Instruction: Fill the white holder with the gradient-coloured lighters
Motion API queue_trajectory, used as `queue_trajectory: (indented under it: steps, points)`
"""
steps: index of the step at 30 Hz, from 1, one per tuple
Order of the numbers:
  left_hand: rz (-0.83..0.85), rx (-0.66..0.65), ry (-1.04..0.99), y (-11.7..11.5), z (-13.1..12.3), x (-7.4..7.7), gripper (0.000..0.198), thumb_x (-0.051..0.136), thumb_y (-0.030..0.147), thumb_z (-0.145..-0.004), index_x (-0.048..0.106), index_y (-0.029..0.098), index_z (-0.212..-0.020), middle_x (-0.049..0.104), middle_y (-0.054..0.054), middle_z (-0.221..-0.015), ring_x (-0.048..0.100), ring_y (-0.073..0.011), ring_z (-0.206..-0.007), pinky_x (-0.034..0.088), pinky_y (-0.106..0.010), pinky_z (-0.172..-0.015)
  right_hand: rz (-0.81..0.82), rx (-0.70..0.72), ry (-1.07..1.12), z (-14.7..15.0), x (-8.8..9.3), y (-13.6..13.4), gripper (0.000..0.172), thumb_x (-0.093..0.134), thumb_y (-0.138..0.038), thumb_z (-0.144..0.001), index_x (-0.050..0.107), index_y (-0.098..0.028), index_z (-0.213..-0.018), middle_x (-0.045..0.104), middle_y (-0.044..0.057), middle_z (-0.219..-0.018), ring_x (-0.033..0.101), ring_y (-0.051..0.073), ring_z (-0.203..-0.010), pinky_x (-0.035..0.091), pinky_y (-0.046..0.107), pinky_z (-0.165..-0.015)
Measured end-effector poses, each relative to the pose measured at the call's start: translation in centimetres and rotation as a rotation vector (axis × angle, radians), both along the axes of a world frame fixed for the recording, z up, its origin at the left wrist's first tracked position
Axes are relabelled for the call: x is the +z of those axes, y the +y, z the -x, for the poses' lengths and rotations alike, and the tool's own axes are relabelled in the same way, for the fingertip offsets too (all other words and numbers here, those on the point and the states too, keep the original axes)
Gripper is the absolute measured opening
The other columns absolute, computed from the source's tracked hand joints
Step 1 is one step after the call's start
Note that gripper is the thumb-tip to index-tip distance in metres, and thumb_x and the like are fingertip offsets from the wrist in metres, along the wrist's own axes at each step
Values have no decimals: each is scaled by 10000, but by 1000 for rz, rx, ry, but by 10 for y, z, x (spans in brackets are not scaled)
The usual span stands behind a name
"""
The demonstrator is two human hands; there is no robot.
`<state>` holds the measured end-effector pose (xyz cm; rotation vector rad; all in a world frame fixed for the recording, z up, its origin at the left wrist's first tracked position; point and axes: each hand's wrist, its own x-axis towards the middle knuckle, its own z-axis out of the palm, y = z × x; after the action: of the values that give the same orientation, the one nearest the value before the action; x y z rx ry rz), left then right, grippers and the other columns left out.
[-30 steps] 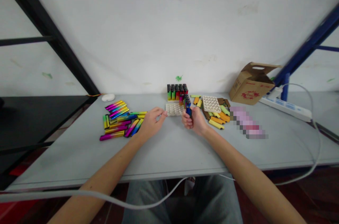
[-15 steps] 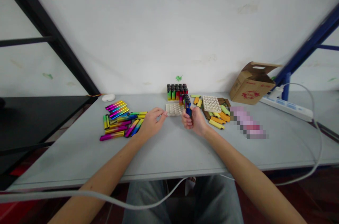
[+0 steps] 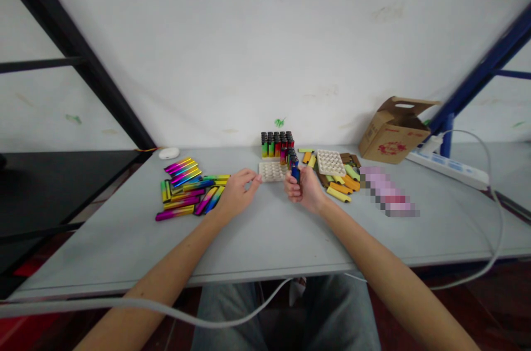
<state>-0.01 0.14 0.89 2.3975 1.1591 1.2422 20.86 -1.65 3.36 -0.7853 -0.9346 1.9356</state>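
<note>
Gripping a blue lighter [image 3: 296,174] upright in my right hand [image 3: 306,192], just in front of the white tray [image 3: 270,171]; my left hand [image 3: 235,194] sits beside it, fingers loosely curled, empty.

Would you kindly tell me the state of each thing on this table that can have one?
right hand, closed around blue lighter, held upright.
left hand, loosely curled, nothing seen in it.
standing lighters, upright in rows at far end of near tray.
second tray, empty, resting on loose pieces.
cardboard box, flaps open, tilted.
power strip, lying flat, white cable attached.
rainbow sleeves, lying flat in a heap.
</note>
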Motion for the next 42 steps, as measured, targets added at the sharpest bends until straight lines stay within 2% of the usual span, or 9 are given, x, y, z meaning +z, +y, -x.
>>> queue_trajectory:
  steps: [8, 11, 14, 16, 19, 23, 29, 38, 42]
  points:
    - [1, 5, 14, 0, 1, -2, 309, 455, 337, -951, 665, 182, -787, 653, -44, -814, 613, -166, -790, 460, -290, -762, 72, 125, 163, -6, 2, -2, 420, 243, -502, -885, 337, -208, -600, 192, -75, -512, 93, 83, -435, 125, 164, -358]
    - [2, 5, 18, 0, 0, 0, 312, 455, 339, -951, 661, 178, -780, 644, -43, -799, 609, -166, -778, 461, -289, -756, 67, 123, 180, -6, 0, -3, 424, 280, -526, -881, 419, -194, -657, 286, -52, -539, 217, 88, -439, 203, 167, -378]
    - [5, 5, 22, -1, 0, 0, 316, 447, 341, -952, 657, 178, -781, 642, -46, -795, 605, -164, -766, 466, -290, -749, 29, 68, 154, -3, -1, -3, 310, 392, -439, -857, 531, -170, -793, 431, -12, -613, 400, 111, -516, 338, 200, -454]
    - [0, 7, 18, -1, 0, 0, 308, 455, 344, -948, 659, 178, -788, 647, -50, -807, 606, -165, -772, 472, -292, -752, -29, 20, 113, 0, -3, -3, 206, 508, -340, -811, 579, -157, -876, 507, 2, -679, 476, 115, -589, 394, 216, -527]
    - [-17, -10, 2, -2, -1, 1, 246, 506, 335, -922, 666, 180, -818, 651, -51, -830, 613, -164, -789, 482, -292, -766, -176, -69, 16, 5, -7, -2, 226, 663, -263, -736, 628, -157, -932, 580, 4, -766, 533, 112, -684, 431, 223, -620]
    - [-31, -66, -21, -6, -4, 3, 172, 587, 334, -876, 680, 191, -899, 657, -56, -897, 625, -169, -840, 497, -296, -800, -333, -144, -138, 9, -12, -1, 351, 776, -276, -657, 650, -182, -971, 668, 9, -866, 570, 118, -721, 454, 246, -682]
    - [64, -95, -144, -10, -13, 4, 159, 617, 319, -854, 703, 185, -856, 668, -65, -911, 626, -167, -820, 517, -283, -742, -329, -190, -183, 10, -17, 0, 629, 817, -226, -592, 509, -194, -1139, 709, -27, -738, 573, 96, -590, 440, 227, -619]
    - [289, -79, -378, -7, -21, 0, 219, 661, 373, -779, 724, 164, -777, 706, -68, -886, 654, -176, -798, 536, -267, -669, -386, -284, -252, 16, -25, 2, 549, 802, -259, -599, 516, -191, -1063, 719, -15, -750, 581, 100, -583, 439, 225, -602]
    - [347, -44, -402, -5, -18, -1, 257, 681, 403, -749, 743, 162, -810, 738, -56, -857, 673, -196, -783, 555, -289, -687, -491, -270, -406, 14, -29, 4, 390, 711, -353, -722, 561, -176, -1035, 696, 17, -795, 587, 124, -640, 444, 243, -616]
